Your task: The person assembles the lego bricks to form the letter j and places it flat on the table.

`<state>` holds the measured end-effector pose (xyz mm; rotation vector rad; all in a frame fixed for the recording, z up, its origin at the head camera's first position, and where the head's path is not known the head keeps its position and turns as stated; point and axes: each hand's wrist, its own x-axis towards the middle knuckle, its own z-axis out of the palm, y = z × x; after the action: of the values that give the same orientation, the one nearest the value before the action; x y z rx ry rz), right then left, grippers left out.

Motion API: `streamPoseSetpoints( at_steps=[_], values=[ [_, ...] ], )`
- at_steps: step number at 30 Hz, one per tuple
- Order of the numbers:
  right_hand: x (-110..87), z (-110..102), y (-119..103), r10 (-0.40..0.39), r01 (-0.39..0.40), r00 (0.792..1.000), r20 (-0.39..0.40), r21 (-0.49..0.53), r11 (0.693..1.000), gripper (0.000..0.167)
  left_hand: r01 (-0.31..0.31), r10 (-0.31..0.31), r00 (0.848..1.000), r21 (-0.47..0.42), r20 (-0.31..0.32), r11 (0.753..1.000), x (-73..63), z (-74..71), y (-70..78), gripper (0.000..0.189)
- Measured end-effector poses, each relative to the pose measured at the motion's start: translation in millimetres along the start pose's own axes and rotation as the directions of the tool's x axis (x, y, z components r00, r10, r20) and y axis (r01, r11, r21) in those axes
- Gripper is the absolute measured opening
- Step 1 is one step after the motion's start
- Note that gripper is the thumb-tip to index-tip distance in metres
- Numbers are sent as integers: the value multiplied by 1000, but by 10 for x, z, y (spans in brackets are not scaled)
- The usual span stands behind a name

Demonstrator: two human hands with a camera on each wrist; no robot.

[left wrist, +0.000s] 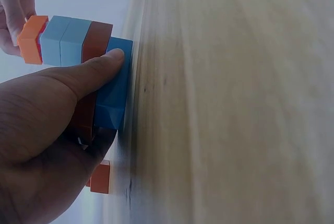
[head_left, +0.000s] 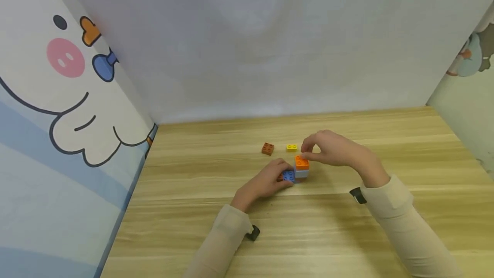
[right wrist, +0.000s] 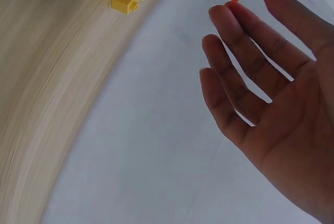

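The brick stack [head_left: 302, 173] stands on the table [head_left: 308, 235], the left hand [head_left: 266, 179] clamping its blue base [left wrist: 113, 98] from the side. The right hand [head_left: 333, 147], thumb and fingers apart, is at the orange brick [head_left: 302, 164]; I cannot tell whether they touch. The column's long axis is vertical, top studs facing up. Some left fingers are hidden; the right wrist view crops the stack.

Left hand [head_left: 270, 178] gripping blue brick [head_left: 288, 176], right hand [head_left: 333, 148] perhaps touching orange brick [head_left: 302, 164], wooden table [head_left: 308, 231]
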<state>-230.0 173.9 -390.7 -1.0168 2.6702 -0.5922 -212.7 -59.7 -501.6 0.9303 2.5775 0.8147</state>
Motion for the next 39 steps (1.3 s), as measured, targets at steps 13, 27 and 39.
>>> streamPoseSetpoints(
  at_steps=[13,27,39],
  values=[
    [-3,78,-31,-25,24,999,22,36,999,15,-20,20,1000,6,-9,1000,-3,7,-30,42],
    [27,103,-40,-21,18,998,52,53,998,20,-18,18,1000,-4,-10,1000,-13,7,-13,43],
    [29,128,-89,23,-28,998,64,76,997,19,-12,12,1000,-14,-6,1000,-17,4,-11,41]
  ],
)
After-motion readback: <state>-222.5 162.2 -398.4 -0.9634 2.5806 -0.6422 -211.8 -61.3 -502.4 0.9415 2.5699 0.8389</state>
